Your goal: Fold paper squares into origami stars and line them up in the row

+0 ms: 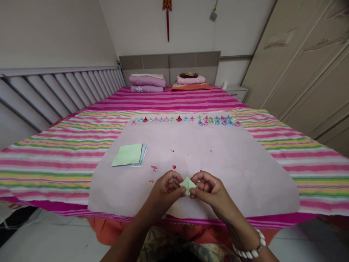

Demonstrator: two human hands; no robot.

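Note:
A small light green folded paper [188, 185], diamond-shaped with a crease down its middle, is held up between my two hands. My left hand [171, 185] pinches its left corner between thumb and fingers. On the other side, my right hand [207, 186] grips the right corner in the same way. Both hands are just above the near part of a pale sheet [231, 163]. To the left on that sheet lies a stack of square papers [128, 155], green on top with blue and red edges showing.
Several folded paper pieces [179, 118] in many colours line the sheet's far edge, bunched more thickly at the right. Small red marks [154, 168] show on the sheet. Beneath it is a striped bedspread [54, 156]. Folded bedding [147, 82] lies by the headboard.

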